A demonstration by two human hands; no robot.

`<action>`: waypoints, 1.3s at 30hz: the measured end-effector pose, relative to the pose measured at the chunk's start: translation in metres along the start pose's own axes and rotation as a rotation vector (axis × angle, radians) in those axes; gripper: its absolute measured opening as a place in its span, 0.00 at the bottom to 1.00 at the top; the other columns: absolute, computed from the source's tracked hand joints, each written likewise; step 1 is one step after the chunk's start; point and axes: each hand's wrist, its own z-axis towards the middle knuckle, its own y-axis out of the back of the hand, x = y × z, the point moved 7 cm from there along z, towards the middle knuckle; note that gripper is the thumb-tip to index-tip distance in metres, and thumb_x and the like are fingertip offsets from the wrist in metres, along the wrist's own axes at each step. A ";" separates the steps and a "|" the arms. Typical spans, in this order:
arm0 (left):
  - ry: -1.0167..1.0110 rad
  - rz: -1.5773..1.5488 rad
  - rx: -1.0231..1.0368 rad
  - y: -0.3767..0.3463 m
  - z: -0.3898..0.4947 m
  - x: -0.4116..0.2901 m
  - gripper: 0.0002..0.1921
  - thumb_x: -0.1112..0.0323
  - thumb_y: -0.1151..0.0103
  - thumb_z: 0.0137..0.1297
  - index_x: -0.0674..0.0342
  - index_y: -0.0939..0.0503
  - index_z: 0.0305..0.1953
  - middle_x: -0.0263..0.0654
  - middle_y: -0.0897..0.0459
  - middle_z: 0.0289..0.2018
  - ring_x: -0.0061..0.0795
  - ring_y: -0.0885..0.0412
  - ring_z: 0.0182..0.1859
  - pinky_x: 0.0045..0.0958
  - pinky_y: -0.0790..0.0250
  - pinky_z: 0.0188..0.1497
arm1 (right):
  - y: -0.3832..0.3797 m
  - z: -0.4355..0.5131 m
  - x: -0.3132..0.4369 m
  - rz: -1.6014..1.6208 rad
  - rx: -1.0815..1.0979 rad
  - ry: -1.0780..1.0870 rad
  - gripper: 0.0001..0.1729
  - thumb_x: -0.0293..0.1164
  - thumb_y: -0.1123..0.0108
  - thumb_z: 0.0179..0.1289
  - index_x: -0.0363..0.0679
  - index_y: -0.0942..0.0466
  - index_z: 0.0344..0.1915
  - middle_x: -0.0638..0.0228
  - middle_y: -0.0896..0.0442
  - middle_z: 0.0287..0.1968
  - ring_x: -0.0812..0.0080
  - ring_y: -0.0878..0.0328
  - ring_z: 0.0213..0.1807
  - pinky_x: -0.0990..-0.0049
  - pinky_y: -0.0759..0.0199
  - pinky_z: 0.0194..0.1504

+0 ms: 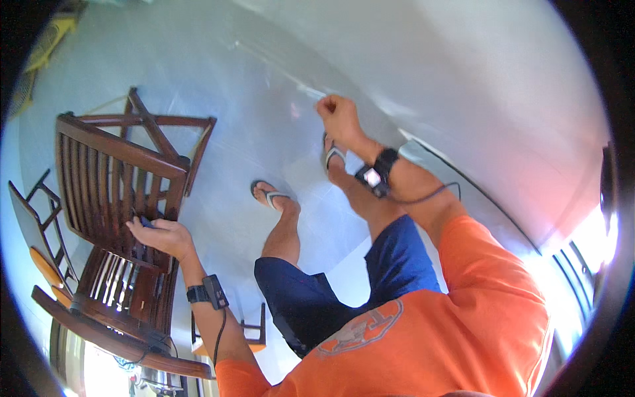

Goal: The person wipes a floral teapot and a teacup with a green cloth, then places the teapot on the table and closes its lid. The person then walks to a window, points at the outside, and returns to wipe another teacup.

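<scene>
My left hand [166, 237] holds a small dark blue object [147, 222] at the fingertips, in front of the slatted back of a dark wooden chair [119, 164]. What the object is, I cannot make out. In the upper middle, my right hand [341, 121] is raised near the pale wall with its fingers curled in. Whether anything thin sits between those fingers is too blurred to tell. Both wrists carry a strapped-on black device with a cable, the left device [215, 292] and the right device [373, 176].
A second dark wooden frame [47, 218] stands at the far left, near a yellow fan [44, 44]. Below my left arm is a small stool [255, 342]. A dark cable [496, 218] runs along the wall [486, 89] at right. My sandalled feet stand on the smooth floor [223, 208].
</scene>
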 end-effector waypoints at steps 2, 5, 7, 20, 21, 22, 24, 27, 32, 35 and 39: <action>0.121 0.015 0.098 0.003 0.004 0.001 0.32 0.76 0.53 0.76 0.81 0.45 0.77 0.72 0.40 0.75 0.67 0.36 0.76 0.58 0.43 0.80 | 0.042 -0.052 0.067 0.055 -0.037 0.054 0.08 0.27 0.34 0.68 0.32 0.14 0.37 0.59 0.12 0.30 0.72 0.18 0.32 0.67 0.23 0.37; 0.464 -0.244 0.290 0.014 -0.003 -0.006 0.32 0.76 0.52 0.77 0.79 0.46 0.77 0.72 0.46 0.77 0.69 0.41 0.79 0.61 0.47 0.83 | 0.122 -0.125 0.167 0.073 -0.065 0.135 0.06 0.26 0.33 0.68 0.33 0.15 0.38 0.60 0.14 0.33 0.72 0.18 0.35 0.69 0.23 0.39; 0.624 -0.530 0.358 0.036 -0.014 -0.026 0.31 0.75 0.53 0.79 0.77 0.45 0.78 0.71 0.42 0.76 0.67 0.39 0.79 0.59 0.46 0.84 | 0.182 -0.170 0.225 0.119 -0.082 0.160 0.05 0.26 0.32 0.69 0.34 0.16 0.39 0.61 0.14 0.32 0.72 0.19 0.33 0.69 0.23 0.38; 0.488 -0.726 0.775 0.227 -0.036 -0.150 0.23 0.73 0.52 0.75 0.70 0.28 0.68 0.56 0.23 0.64 0.50 0.21 0.63 0.44 0.29 0.67 | 0.621 -0.327 0.340 0.092 -1.136 0.590 0.07 0.27 0.28 0.70 0.34 0.13 0.39 0.65 0.13 0.29 0.78 0.17 0.31 0.75 0.23 0.36; 0.512 -0.755 0.749 0.242 -0.031 -0.153 0.23 0.72 0.52 0.74 0.70 0.28 0.68 0.56 0.23 0.64 0.50 0.21 0.62 0.44 0.29 0.66 | 0.645 -0.320 0.329 0.110 -1.182 0.548 0.08 0.28 0.28 0.70 0.33 0.13 0.39 0.63 0.12 0.29 0.77 0.16 0.31 0.75 0.22 0.37; 0.520 -0.745 0.716 0.255 -0.025 -0.154 0.23 0.72 0.52 0.74 0.70 0.28 0.68 0.56 0.23 0.64 0.50 0.21 0.62 0.44 0.29 0.66 | 0.664 -0.313 0.318 0.112 -1.233 0.504 0.08 0.29 0.28 0.70 0.33 0.13 0.39 0.62 0.11 0.30 0.76 0.15 0.31 0.74 0.21 0.37; 0.536 -0.780 0.645 0.278 -0.014 -0.158 0.23 0.72 0.52 0.74 0.71 0.28 0.68 0.56 0.23 0.64 0.50 0.20 0.62 0.43 0.28 0.66 | 0.697 -0.294 0.290 0.114 -1.313 0.398 0.10 0.31 0.28 0.70 0.34 0.12 0.39 0.60 0.09 0.30 0.72 0.12 0.31 0.70 0.20 0.38; 0.545 -0.756 0.604 0.297 -0.008 -0.159 0.23 0.72 0.51 0.74 0.72 0.27 0.67 0.56 0.23 0.64 0.48 0.20 0.62 0.43 0.28 0.66 | 0.731 -0.259 0.237 0.176 -1.327 0.134 0.09 0.33 0.26 0.66 0.38 0.11 0.35 0.60 0.08 0.32 0.69 0.10 0.34 0.68 0.18 0.42; 0.576 -0.794 0.575 0.297 -0.019 -0.166 0.21 0.73 0.47 0.73 0.73 0.25 0.64 0.53 0.23 0.61 0.46 0.20 0.59 0.42 0.28 0.65 | 0.762 -0.193 0.191 0.225 -1.209 0.150 0.10 0.33 0.29 0.64 0.38 0.10 0.41 0.59 0.07 0.36 0.66 0.09 0.38 0.66 0.17 0.47; 0.607 -0.854 0.625 0.293 -0.029 -0.181 0.23 0.73 0.47 0.71 0.73 0.25 0.65 0.55 0.22 0.62 0.46 0.20 0.62 0.41 0.28 0.67 | 0.767 -0.175 0.204 0.115 -1.196 0.560 0.33 0.20 0.37 0.67 0.35 0.27 0.73 0.61 0.09 0.57 0.73 0.12 0.56 0.74 0.18 0.52; 0.529 -0.784 0.630 0.299 -0.031 -0.208 0.24 0.72 0.47 0.69 0.74 0.25 0.65 0.55 0.21 0.63 0.46 0.20 0.63 0.41 0.28 0.67 | 0.764 -0.161 0.186 0.423 -1.023 0.381 0.17 0.19 0.38 0.69 0.33 0.13 0.55 0.60 0.06 0.44 0.73 0.08 0.44 0.72 0.15 0.46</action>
